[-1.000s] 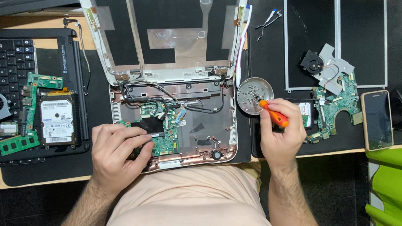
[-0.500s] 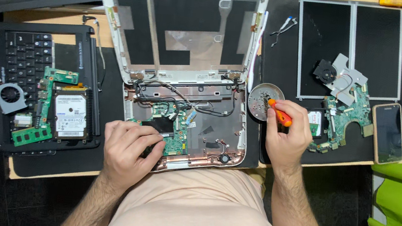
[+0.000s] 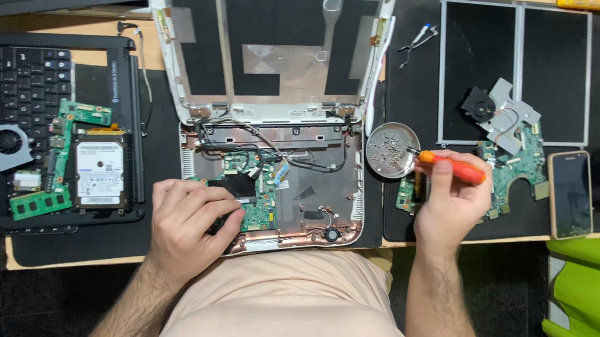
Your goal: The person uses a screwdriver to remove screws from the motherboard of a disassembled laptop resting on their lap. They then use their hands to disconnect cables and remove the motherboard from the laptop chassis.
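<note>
Here left hand [image 3: 190, 227] on laptop base [image 3: 312, 192]; right hand [image 3: 449, 199] grips orange screwdriver [image 3: 452, 166] beside screw dish [image 3: 392, 150]

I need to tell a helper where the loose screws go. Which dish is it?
Start at the opened laptop base mid-table. Just off its upper right corner sits a small round metal dish, beside the right hand holding an orange screwdriver. It is the only round, shiny container there.

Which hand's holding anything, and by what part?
Right hand grips the orange screwdriver by its handle. Left hand rests on the open laptop base, holding nothing visible.
</note>
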